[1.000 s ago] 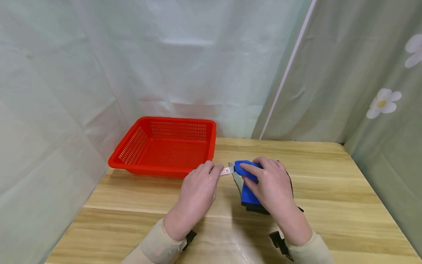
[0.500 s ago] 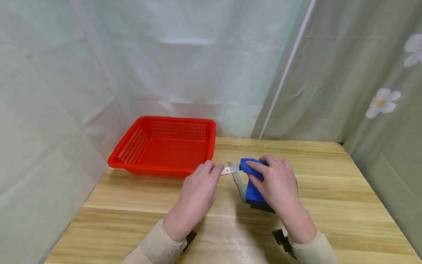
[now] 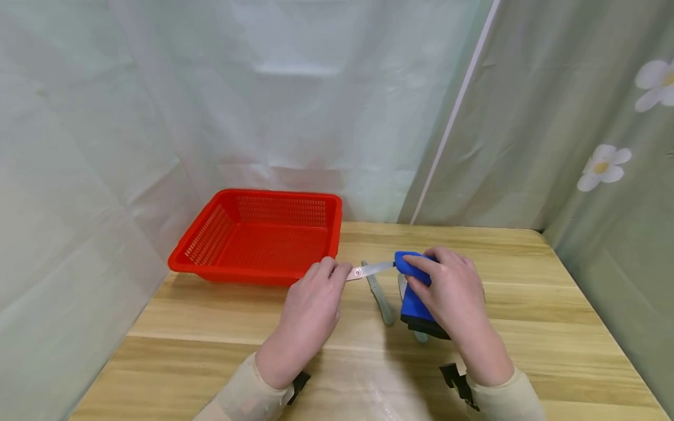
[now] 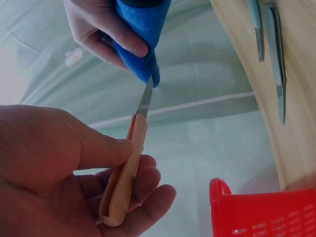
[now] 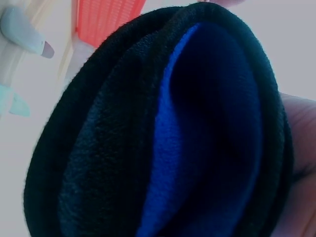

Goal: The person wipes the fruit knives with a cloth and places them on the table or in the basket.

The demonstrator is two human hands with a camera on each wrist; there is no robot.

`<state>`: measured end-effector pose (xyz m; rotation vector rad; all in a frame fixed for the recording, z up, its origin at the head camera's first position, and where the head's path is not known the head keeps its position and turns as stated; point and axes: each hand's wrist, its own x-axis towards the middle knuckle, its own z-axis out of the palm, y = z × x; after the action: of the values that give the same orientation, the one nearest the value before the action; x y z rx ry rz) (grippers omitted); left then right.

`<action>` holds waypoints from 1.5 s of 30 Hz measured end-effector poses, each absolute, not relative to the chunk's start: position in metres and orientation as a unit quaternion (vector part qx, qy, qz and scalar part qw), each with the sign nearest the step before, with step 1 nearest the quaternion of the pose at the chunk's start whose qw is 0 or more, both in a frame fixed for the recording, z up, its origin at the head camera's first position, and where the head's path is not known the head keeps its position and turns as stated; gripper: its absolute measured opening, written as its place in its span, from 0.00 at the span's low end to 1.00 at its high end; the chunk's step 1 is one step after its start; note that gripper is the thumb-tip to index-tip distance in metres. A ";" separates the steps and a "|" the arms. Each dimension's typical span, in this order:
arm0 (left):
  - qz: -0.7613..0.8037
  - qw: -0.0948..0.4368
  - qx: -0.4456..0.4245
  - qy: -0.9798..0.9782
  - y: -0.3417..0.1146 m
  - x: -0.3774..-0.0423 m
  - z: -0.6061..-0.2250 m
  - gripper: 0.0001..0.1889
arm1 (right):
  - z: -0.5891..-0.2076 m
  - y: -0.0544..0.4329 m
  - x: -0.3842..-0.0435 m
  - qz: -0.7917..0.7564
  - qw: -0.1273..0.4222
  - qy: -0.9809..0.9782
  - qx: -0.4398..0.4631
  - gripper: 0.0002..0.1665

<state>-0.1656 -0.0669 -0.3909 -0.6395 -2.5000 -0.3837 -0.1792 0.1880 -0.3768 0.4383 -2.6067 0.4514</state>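
My left hand (image 3: pixel 312 301) grips a folding knife (image 4: pixel 123 182) by its pinkish handle, thumb on one side and fingers beneath. Its blade (image 3: pixel 378 268) is unfolded and points right. At the blade's tip, my right hand (image 3: pixel 454 289) pinches a blue cloth (image 3: pixel 416 303) with a black border; the folded cloth covers the very tip in the left wrist view. In the right wrist view the cloth's black edge (image 5: pixel 106 143) fills most of the picture. Below the hands lies a grey-green folding knife (image 3: pixel 381 299), and a second knife (image 3: pixel 420 337) is partly hidden behind the hanging cloth.
A red plastic basket (image 3: pixel 253 275) with slotted sides stands at the back left of the wooden table (image 3: pixel 210 351), close to my left hand. Pale curtains (image 3: pixel 295 117) hang behind the table and along both sides.
My right hand has slid the cloth rightward along the blade, baring more of it. The second knife on the table has come into view. My left hand has stayed nearly in place.
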 end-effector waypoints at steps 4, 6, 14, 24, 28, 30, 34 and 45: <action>-0.147 0.265 -0.238 -0.923 -0.067 -0.165 -0.391 0.18 | -0.379 0.191 -0.180 0.162 0.229 -0.947 0.155 0.24; -0.147 0.261 -0.239 -0.924 -0.066 -0.166 -0.390 0.19 | -0.380 0.193 -0.181 0.161 0.230 -0.947 0.154 0.23; -0.146 0.264 -0.233 -0.925 -0.064 -0.166 -0.388 0.19 | -0.375 0.202 -0.181 0.159 0.239 -0.948 0.139 0.22; -0.157 0.252 -0.223 -0.928 -0.067 -0.162 -0.387 0.18 | -0.371 0.185 -0.171 0.169 0.285 -0.926 0.179 0.25; -0.156 0.238 -0.219 -0.933 -0.065 -0.162 -0.385 0.19 | -0.371 0.176 -0.169 0.166 0.289 -0.923 0.194 0.26; -0.154 0.233 -0.217 -0.935 -0.064 -0.162 -0.384 0.19 | -0.371 0.172 -0.168 0.163 0.285 -0.923 0.199 0.27; -0.151 0.231 -0.215 -0.937 -0.064 -0.163 -0.384 0.20 | -0.369 0.164 -0.168 0.160 0.282 -0.923 0.209 0.27; -0.143 0.252 -0.230 -0.929 -0.067 -0.162 -0.388 0.17 | -0.371 0.147 -0.165 0.141 0.266 -0.923 0.239 0.26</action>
<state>-0.1615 -0.0674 -0.3876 -0.6250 -2.5277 -0.3888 -0.1645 0.1474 -0.3710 0.6465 -2.4928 0.3813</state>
